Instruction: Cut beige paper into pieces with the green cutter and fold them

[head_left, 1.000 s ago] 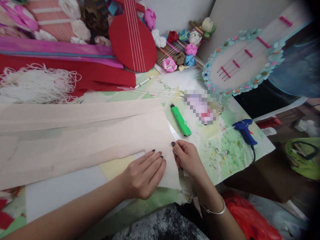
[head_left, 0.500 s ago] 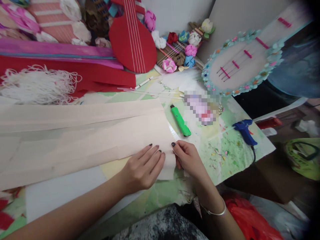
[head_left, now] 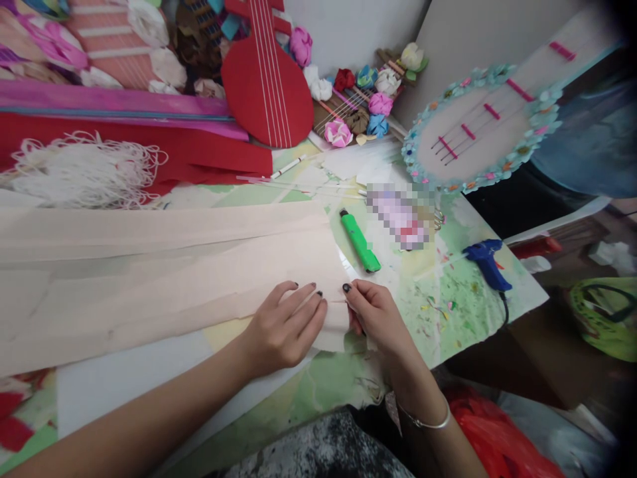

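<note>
Pinches cream sheet (head_left: pixel 213 279), left of green tool (head_left: pixel 359 240), in right hand (head_left: pixel 375 313); rests left hand (head_left: pixel 283 326) on it, fingers slightly apart. Has drawn near edge (head_left: pixel 331 344) closer to tool than a second ago, apparently folding further.

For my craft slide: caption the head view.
Left hand on a pale sheet, right hand pinching its edge, green tool nearby.

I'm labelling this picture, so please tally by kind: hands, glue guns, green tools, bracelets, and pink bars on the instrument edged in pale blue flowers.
Hands: 2 (left hand, right hand)
Blue glue gun: 1
Green tool: 1
Silver bracelet: 1
Pink bars: 5
Total: 10
</note>
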`<action>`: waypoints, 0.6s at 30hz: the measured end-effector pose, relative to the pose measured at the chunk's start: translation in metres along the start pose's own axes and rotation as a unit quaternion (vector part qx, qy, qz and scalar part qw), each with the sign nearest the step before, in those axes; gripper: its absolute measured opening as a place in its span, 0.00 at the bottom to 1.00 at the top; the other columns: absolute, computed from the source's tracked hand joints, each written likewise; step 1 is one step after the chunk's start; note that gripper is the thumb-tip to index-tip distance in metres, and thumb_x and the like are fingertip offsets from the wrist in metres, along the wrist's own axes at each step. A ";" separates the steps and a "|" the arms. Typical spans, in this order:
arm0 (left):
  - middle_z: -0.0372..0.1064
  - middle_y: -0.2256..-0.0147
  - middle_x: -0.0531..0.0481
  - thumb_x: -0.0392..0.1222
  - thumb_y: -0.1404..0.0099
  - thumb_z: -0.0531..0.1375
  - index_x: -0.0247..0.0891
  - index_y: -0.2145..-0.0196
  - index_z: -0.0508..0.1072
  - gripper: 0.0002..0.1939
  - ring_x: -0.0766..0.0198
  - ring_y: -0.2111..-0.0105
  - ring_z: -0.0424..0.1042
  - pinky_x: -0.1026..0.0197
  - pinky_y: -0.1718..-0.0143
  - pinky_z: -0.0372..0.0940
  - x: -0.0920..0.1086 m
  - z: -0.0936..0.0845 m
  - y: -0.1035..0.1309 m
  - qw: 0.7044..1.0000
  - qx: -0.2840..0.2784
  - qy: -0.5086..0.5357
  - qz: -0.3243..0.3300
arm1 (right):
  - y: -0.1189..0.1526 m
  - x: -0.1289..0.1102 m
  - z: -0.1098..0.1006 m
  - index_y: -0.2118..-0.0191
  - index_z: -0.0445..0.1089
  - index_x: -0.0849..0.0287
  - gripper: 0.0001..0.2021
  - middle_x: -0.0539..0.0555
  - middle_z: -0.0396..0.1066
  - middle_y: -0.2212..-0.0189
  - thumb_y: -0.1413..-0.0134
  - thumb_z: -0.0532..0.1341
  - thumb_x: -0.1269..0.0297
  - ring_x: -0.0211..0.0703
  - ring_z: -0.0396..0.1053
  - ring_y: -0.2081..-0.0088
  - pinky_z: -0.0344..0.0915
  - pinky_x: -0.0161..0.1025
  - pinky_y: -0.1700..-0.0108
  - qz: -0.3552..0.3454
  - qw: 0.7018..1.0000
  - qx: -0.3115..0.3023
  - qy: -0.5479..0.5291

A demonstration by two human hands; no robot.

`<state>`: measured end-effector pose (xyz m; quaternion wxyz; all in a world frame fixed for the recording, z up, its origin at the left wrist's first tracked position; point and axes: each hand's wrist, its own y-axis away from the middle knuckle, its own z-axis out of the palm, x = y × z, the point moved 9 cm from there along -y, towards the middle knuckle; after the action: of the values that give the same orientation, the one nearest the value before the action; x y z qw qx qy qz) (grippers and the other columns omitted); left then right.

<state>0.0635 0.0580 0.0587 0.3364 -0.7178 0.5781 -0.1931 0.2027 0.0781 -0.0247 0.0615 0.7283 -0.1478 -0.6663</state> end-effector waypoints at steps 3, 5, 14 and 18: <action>0.77 0.62 0.35 0.27 0.35 0.58 0.24 0.60 0.74 0.07 0.47 0.55 0.75 0.46 0.59 0.68 0.000 -0.001 0.002 1.000 0.008 0.001 -0.001 | 0.000 0.000 0.001 0.78 0.61 0.59 0.20 0.45 0.63 0.86 0.39 0.56 0.53 0.28 0.55 0.87 0.49 0.29 0.84 -0.004 1.000 -0.008 0.001; 0.77 0.62 0.37 0.27 0.34 0.57 0.25 0.60 0.74 0.07 0.49 0.55 0.75 0.46 0.58 0.68 0.000 -0.001 0.004 1.000 0.013 -0.003 -0.006 | 0.000 0.000 0.001 0.78 0.61 0.59 0.19 0.45 0.63 0.86 0.39 0.56 0.54 0.28 0.55 0.87 0.49 0.29 0.84 -0.006 1.000 -0.007 0.007; 0.77 0.61 0.37 0.28 0.32 0.56 0.25 0.57 0.72 0.08 0.50 0.53 0.74 0.45 0.55 0.69 0.000 0.000 0.007 0.999 0.011 0.028 -0.016 | 0.002 0.001 -0.002 0.78 0.60 0.58 0.19 0.45 0.63 0.86 0.38 0.56 0.54 0.29 0.55 0.87 0.50 0.30 0.83 -0.018 0.999 0.006 0.032; 0.77 0.61 0.37 0.27 0.34 0.57 0.25 0.58 0.72 0.08 0.50 0.53 0.75 0.44 0.54 0.69 -0.002 -0.002 0.007 0.999 0.016 0.041 -0.024 | 0.001 0.000 -0.002 0.77 0.61 0.59 0.20 0.45 0.63 0.85 0.38 0.55 0.52 0.29 0.54 0.86 0.49 0.30 0.82 -0.021 0.999 0.002 0.029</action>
<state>0.0571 0.0590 0.0553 0.3191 -0.7173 0.5711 -0.2396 0.2047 0.0767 -0.0246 0.0500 0.7503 -0.1316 -0.6459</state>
